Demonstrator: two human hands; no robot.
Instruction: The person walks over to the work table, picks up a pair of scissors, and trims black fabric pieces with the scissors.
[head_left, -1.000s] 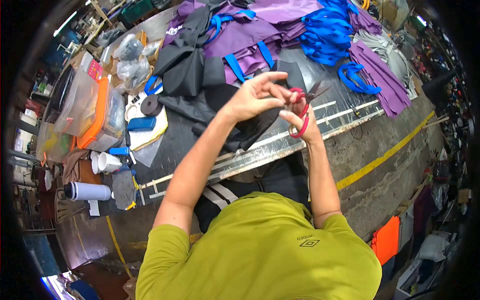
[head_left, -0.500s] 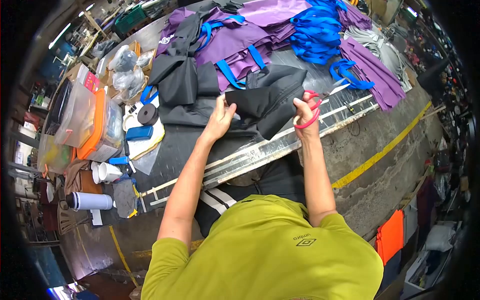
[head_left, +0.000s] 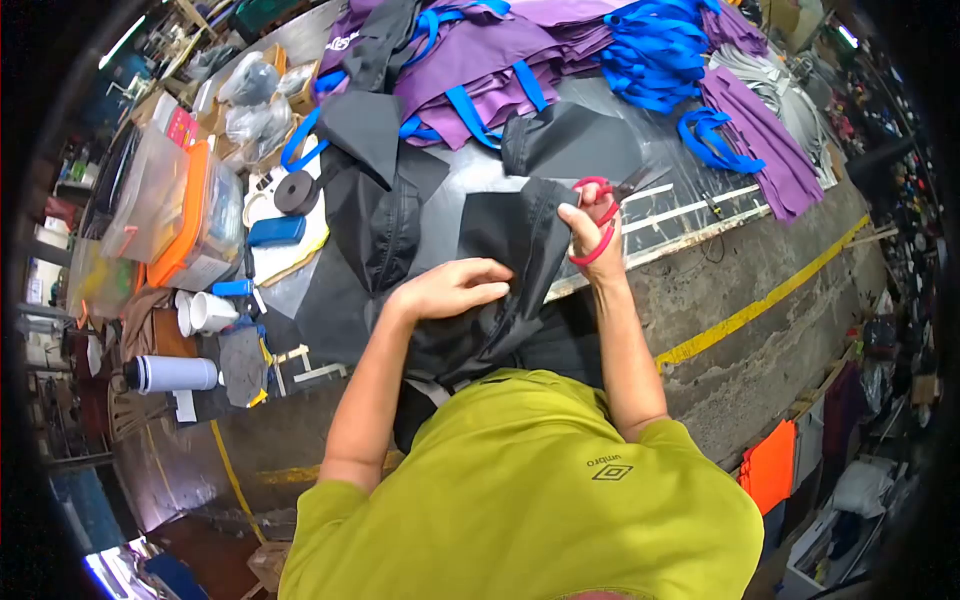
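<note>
Black fabric (head_left: 490, 225) hangs over the table's front edge in front of my body. My left hand (head_left: 450, 290) lies on its left part, fingers stretched out. My right hand (head_left: 598, 250) is closed around the red handles of the scissors (head_left: 611, 208), whose blades point up and to the right. The thumb of that hand is against the black fabric's upper right edge. A second black piece (head_left: 575, 145) lies farther back, and more black cloth (head_left: 385, 215) lies to the left.
Purple fabric (head_left: 480, 75) and bundled blue straps (head_left: 655, 55) cover the back of the table. Along the left stand a plastic box with an orange rim (head_left: 190, 220), a black tape roll (head_left: 296, 192), a blue case (head_left: 276, 231), cups (head_left: 212, 312) and a bottle (head_left: 177, 374).
The black fabric has been drawn toward my body and over the table edge. My left hand has moved down and its fingers have straightened. My right hand came to the fabric's edge, still with the scissors.
</note>
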